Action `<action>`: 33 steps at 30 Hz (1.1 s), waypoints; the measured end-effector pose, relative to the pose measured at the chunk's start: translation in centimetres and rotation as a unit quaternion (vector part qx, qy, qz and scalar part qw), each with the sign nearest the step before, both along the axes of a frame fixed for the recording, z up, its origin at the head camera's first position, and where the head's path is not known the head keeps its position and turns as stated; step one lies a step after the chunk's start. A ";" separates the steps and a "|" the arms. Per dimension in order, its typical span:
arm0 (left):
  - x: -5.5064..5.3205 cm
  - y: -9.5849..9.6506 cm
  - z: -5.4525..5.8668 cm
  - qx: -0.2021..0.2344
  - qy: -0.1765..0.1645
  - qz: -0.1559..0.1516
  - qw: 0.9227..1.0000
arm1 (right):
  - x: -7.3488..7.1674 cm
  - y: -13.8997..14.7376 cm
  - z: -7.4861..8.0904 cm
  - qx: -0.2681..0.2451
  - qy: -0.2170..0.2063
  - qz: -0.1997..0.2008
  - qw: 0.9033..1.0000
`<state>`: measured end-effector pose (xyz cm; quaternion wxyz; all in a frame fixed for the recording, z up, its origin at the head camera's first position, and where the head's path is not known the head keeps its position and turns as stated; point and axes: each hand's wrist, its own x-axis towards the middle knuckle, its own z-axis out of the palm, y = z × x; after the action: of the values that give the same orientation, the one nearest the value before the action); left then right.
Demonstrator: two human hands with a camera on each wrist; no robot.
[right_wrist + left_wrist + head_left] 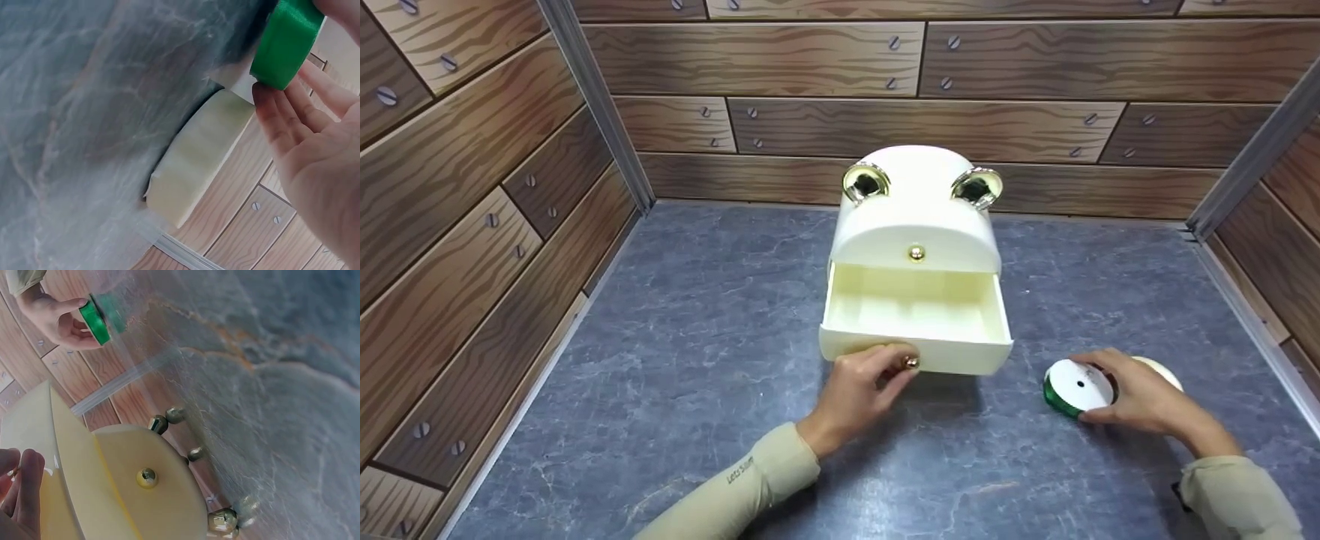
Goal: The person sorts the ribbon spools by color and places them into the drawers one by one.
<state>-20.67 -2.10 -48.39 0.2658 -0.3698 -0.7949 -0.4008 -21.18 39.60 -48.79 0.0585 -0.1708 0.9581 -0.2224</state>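
Left hand [859, 384] in a neat pinch, left forearm [735, 484] angled inward, right hand [1144, 396] out wide, gripping

Your head camera looks forward and down from farther back; your wrist cameras, tilted sideways, look closely across the tabletop [675, 337] (both catch the green spool [284, 48]).

Enclosed by brown wood-plank-patterned walls [1035, 67] with slotted grey screw heads [946, 83], edged with straight grey metal strips [604, 112], above a white-veined, blue-grey marbled surface [720, 300].

Two rolls [1069, 390], two knobs [916, 253], one cabinet [919, 214]
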 end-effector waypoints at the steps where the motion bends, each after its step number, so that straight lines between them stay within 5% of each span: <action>1: 0.0 0.0 0.0 0.000 0.000 0.001 1.000 | 0.0 -0.1 0.1 -0.003 0.001 -0.002 1.000; 20: -0.1 -0.1 0.0 0.004 -0.002 -0.003 1.000 | -0.3 -2.0 4.1 -0.084 0.064 -0.007 0.994; 33: 0.0 0.0 -0.1 0.009 -0.011 -0.006 1.000 | -1.4 -5.2 9.5 -0.125 0.099 0.040 0.986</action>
<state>-20.65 -2.06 -48.46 0.2580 -0.3676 -0.7920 -0.4136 -22.57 34.36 -39.31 -0.0495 -0.2365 0.9160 -0.3203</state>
